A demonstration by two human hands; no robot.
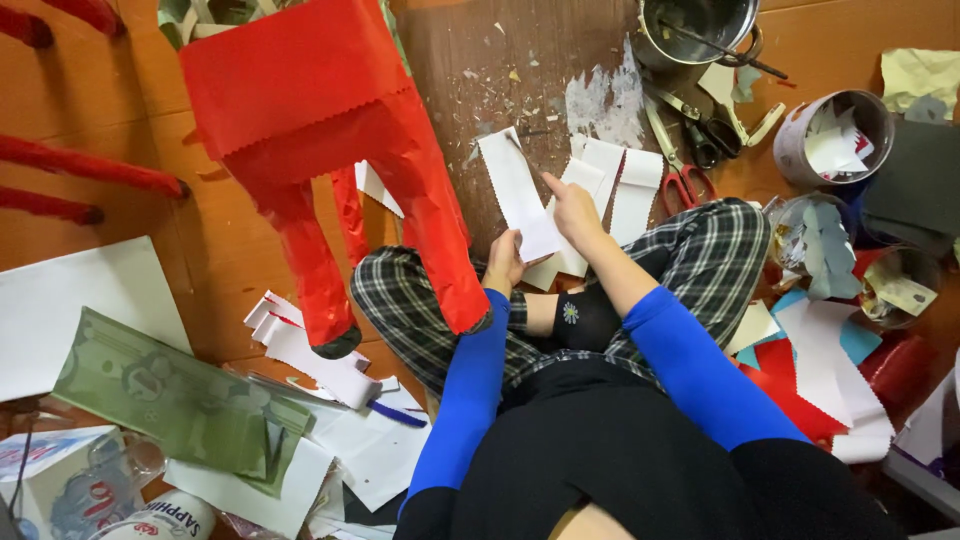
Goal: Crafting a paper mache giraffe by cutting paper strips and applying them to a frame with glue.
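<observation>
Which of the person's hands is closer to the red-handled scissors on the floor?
The right hand. It lies just left of the scissors in the picture, on white paper strips; the left hand is farther, lower left.

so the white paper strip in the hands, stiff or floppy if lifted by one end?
Probably floppy: the white paper strip looks thin and long, lying flat on the floor. Likely very light; the left hand and right hand pinch it with fingertips only. Its zigzag-cut edge may tear easily.
</observation>
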